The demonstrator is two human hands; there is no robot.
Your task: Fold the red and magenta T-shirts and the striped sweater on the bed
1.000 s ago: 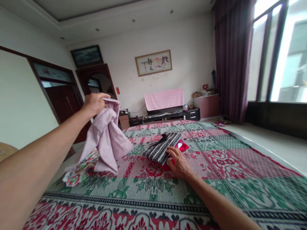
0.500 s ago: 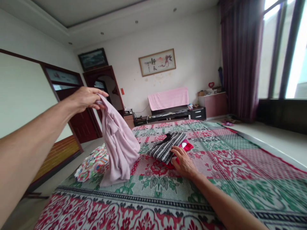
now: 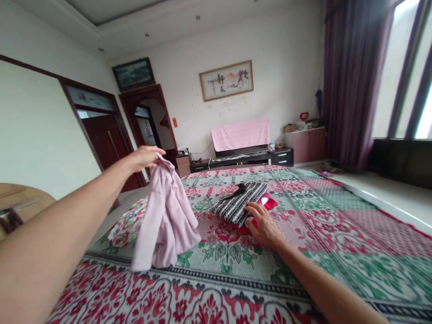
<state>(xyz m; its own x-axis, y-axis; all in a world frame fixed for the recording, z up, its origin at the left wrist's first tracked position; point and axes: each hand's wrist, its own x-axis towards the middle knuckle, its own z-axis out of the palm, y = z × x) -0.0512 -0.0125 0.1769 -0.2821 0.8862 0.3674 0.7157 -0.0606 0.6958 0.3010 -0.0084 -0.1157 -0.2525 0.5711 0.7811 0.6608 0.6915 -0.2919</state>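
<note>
My left hand (image 3: pixel 146 158) is raised over the left of the bed and pinches a pale pink long-sleeved top (image 3: pixel 167 220) by its upper edge. The top hangs in loose folds, and its lower part reaches down to the bedspread. My right hand (image 3: pixel 266 227) lies with fingers apart at the near right edge of a folded black-and-white striped garment (image 3: pixel 234 207). A black strip or tie (image 3: pixel 240 189) rests on the stripes. Red cloth (image 3: pixel 271 204) shows from under the striped garment. Behind the pink top, a crumpled multicoloured garment (image 3: pixel 124 227) lies partly hidden.
A bedspread (image 3: pixel 324 216) with red and green flowers covers the bed. Beyond it stand a low black cabinet (image 3: pixel 282 157) and a screen-like shape under a pink towel (image 3: pixel 240 135). A purple curtain (image 3: pixel 351 85) hangs at right. A wooden round object (image 3: pixel 27 191) is at left.
My left hand has come down, and the pink top has moved down with it and spread wider. My right hand stays at the striped garment. The view has shifted slightly.
</note>
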